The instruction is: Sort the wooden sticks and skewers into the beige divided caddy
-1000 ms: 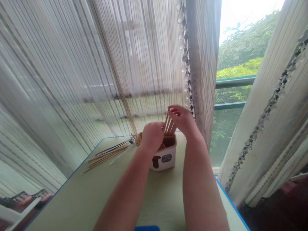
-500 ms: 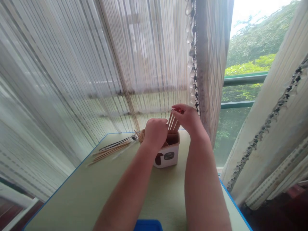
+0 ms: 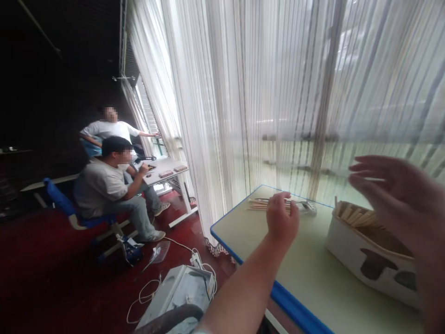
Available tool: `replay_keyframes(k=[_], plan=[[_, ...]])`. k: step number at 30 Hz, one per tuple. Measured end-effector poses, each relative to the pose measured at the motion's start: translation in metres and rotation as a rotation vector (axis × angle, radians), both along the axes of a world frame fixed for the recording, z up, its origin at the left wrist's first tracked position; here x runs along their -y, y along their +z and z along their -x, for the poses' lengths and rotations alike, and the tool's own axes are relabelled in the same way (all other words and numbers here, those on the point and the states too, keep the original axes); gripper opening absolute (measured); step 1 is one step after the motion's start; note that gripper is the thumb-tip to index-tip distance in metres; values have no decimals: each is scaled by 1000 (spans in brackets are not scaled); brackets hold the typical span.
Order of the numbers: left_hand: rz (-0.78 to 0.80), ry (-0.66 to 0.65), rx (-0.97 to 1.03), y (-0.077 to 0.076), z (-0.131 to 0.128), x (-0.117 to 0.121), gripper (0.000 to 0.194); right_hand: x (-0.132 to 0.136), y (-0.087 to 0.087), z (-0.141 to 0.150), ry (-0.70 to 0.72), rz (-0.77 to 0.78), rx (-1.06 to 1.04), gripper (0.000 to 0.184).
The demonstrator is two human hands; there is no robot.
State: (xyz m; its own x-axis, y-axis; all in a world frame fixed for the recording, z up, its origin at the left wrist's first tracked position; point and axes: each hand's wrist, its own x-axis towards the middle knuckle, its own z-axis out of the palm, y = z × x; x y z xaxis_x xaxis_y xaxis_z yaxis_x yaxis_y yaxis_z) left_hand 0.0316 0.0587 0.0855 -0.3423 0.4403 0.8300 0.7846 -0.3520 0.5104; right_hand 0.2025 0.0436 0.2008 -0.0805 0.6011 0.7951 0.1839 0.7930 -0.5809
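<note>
My left hand point(image 3: 283, 218) is over the table beside a row of thin wooden sticks point(image 3: 255, 205) and metal cutlery point(image 3: 308, 206), partly hiding them. Its fingers are bent, with a gap between them and the thumb, and I see nothing held. At the right, my right hand point(image 3: 392, 190) hovers blurred above a white holder point(image 3: 354, 262) with brown patches. The fingers of that hand are stretched out and the thumb is apart. Pale wooden sticks point(image 3: 351, 214) stand in the holder's left section. My right hand and forearm hide part of its far and right side.
The pale table has a blue edge point(image 3: 229, 248). Behind it hangs a striped sheer curtain point(image 3: 243, 116). To the left, two people sit by a white table point(image 3: 160, 168). On the red floor lie a grey-white box point(image 3: 177, 292) and white cables point(image 3: 146, 292).
The view has swung left. My left hand has left the holder for the sticks and cutlery. My right hand has let go of the brown sticks and opened above the holder.
</note>
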Motion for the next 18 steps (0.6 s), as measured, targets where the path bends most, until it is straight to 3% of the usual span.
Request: replay_keyframes(k=[4, 7, 10, 12, 14, 18], plan=[[301, 32, -26, -57, 49, 1, 21, -23, -47, 71, 139, 179, 0, 37], [535, 41, -8, -81, 69, -2, 17, -35, -102, 102, 101, 377, -10, 37], [582, 25, -32, -87, 73, -4, 22, -36, -151, 112, 30, 539, 185, 30], [592, -26, -58, -86, 71, -4, 23, -32, -171, 112, -13, 586, 275, 28], [607, -52, -49, -84, 70, -3, 24, -29, -180, 111, -53, 599, 324, 28], [629, -30, 34, -83, 76, -4, 31, -36, -181, 117, -148, 532, 393, 32]])
